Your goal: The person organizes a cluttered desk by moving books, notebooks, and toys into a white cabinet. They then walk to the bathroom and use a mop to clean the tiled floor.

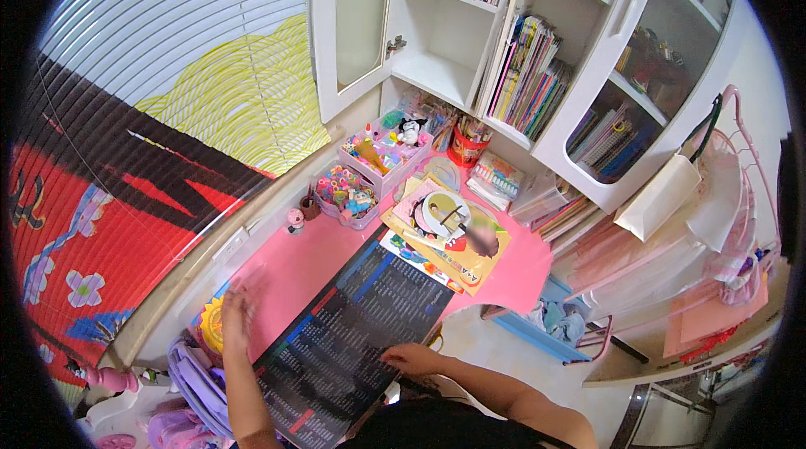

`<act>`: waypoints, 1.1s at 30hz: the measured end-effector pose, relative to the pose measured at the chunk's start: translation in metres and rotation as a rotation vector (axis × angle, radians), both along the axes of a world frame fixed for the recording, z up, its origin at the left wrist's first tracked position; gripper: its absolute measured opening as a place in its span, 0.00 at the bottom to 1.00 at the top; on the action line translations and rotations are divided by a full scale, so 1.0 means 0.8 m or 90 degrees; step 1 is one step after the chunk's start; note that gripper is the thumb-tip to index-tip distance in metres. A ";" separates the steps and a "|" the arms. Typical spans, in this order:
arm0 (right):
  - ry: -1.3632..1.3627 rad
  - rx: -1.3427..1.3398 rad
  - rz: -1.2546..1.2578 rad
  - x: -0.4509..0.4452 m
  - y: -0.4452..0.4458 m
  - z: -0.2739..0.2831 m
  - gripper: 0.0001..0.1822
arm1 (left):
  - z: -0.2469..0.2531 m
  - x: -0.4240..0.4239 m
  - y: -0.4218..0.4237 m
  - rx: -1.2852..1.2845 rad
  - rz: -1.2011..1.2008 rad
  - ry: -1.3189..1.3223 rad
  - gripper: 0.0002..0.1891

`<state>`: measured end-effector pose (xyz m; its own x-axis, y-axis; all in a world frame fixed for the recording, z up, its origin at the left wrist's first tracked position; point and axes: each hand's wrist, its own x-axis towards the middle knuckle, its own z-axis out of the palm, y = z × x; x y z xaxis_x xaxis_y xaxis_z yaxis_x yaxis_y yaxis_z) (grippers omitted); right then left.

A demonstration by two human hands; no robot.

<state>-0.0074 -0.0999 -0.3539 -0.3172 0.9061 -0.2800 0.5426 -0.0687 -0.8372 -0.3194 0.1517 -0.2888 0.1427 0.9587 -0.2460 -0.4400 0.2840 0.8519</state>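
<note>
My left hand (238, 313) is over the left end of the pink desk top (293, 254), beside a yellow sun-shaped item (213, 323). It looks blurred, with nothing visible in it. My right hand (409, 359) rests at the near edge of a black desk mat (378, 310) printed with small text; no object shows in it. Beyond the mat lies a pile of papers and booklets (478, 272) with a round white-rimmed item (446, 213) on top.
Behind stand a lilac organizer box (384, 181), a basket of beads and small toys (346, 222), a small pink figurine (295, 220) and a red pencil holder (467, 150). White bookshelves (441, 77) rise behind; the cabinet door (352, 27) stands open. A blue bin (535, 329) stands right.
</note>
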 end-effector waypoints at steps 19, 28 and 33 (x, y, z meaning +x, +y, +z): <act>0.061 0.132 0.000 -0.050 0.191 0.050 0.11 | 0.008 -0.028 0.177 -0.004 0.181 -0.339 0.09; 0.189 0.222 -0.172 -0.001 0.314 0.060 0.10 | 0.049 -0.027 0.167 0.098 0.166 -0.251 0.13; 0.205 0.162 -0.154 -0.001 0.345 0.059 0.12 | 0.067 -0.039 0.167 0.050 0.228 -0.183 0.12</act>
<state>-0.0079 0.1764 -0.3064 -0.1235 0.9916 0.0380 0.2458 0.0677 -0.9670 -0.3504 0.2849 -0.2356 -0.1494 0.9740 -0.1704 -0.7206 0.0107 0.6932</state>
